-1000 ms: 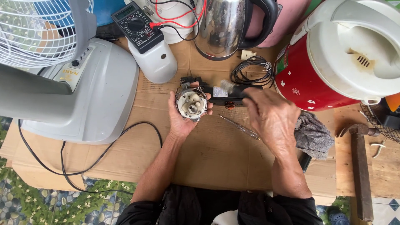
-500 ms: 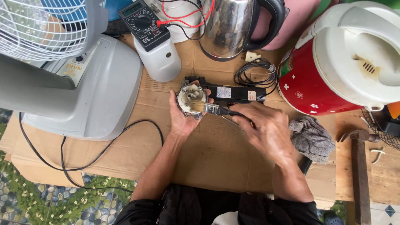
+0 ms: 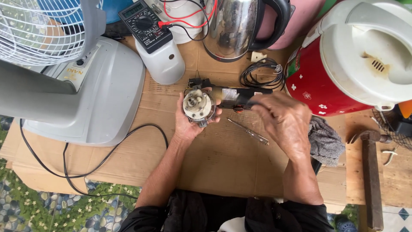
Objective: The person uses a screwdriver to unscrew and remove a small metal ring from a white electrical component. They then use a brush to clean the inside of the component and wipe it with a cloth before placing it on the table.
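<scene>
Motor (image 3: 198, 105) cupped in left hand (image 3: 189, 122), grip closed round its rim, raised over the cardboard worktop (image 3: 223, 159). Round, pale metal face up, shaft at centre. Right hand (image 3: 283, 120), blurred, now drawn back from motor; grip unclear. Screwdriver (image 3: 249, 132) now flat on worktop between hands.

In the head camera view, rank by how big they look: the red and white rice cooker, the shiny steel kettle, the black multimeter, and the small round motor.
Largest to smallest:
1. red and white rice cooker
2. shiny steel kettle, partly cropped
3. black multimeter
4. small round motor in the left hand; nearer the camera, close to the multimeter.
</scene>
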